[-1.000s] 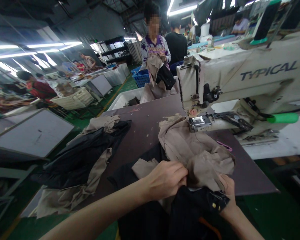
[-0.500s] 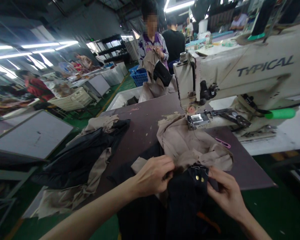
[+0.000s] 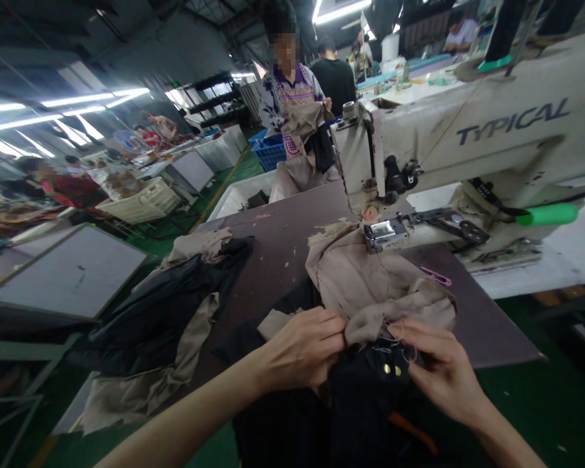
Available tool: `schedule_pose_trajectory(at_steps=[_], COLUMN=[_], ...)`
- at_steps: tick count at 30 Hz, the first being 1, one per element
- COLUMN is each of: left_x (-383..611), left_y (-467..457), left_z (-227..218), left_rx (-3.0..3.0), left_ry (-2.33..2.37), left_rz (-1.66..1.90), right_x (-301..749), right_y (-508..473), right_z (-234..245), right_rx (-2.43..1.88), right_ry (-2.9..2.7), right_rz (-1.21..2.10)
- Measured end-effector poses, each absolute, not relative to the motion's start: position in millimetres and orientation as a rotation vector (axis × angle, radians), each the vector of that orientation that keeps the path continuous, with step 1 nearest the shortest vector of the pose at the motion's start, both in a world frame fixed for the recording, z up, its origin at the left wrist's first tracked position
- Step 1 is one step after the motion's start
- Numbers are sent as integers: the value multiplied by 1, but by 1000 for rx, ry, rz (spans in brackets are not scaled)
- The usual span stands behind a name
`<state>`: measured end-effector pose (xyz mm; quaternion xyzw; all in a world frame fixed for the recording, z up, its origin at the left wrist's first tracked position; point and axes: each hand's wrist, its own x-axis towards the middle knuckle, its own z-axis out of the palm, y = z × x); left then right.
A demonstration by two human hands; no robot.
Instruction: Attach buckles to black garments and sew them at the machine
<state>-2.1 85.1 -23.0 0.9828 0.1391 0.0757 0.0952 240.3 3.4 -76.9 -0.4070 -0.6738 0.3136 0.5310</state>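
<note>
A black garment (image 3: 365, 403) with brass snap studs (image 3: 392, 370) lies across my lap and the table's near edge, joined to a crumpled beige lining (image 3: 370, 286). My left hand (image 3: 302, 348) pinches the lining and black cloth together at the fold. My right hand (image 3: 443, 364) grips the lining's edge beside the studs, with loose threads near its fingertips. The far end of the lining reaches the presser foot (image 3: 383, 234) of a cream sewing machine (image 3: 468, 143) marked TYPICAL. The needle area is partly hidden.
A dark brown tabletop (image 3: 283, 260) holds a pink clip (image 3: 436, 276) and another black-and-beige garment (image 3: 160, 312). Across the table, a co-worker (image 3: 287, 110) handles beige cloth. A white bin (image 3: 238, 201) and a blue crate (image 3: 268, 156) stand behind.
My right hand has risen from under the black cloth onto the lining's edge. The black part with the studs has come up between my hands, and my left hand has closed on the fold.
</note>
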Motion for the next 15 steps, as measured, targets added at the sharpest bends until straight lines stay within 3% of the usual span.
schedule_pose_trajectory(at_steps=[4,7,15], left_x=[-3,0,20], left_y=[84,85,82], left_z=[-6,13,19], left_rx=[2675,2425,2275], left_ry=[635,778,467], left_rz=[126,358,492], right_x=[239,238,230], right_y=[3,2,-11], right_z=[-73,-70,-66], right_rx=[-1004,-1029,-1082], right_ry=[-1505,-1454,-1344], right_rz=[801,758,712])
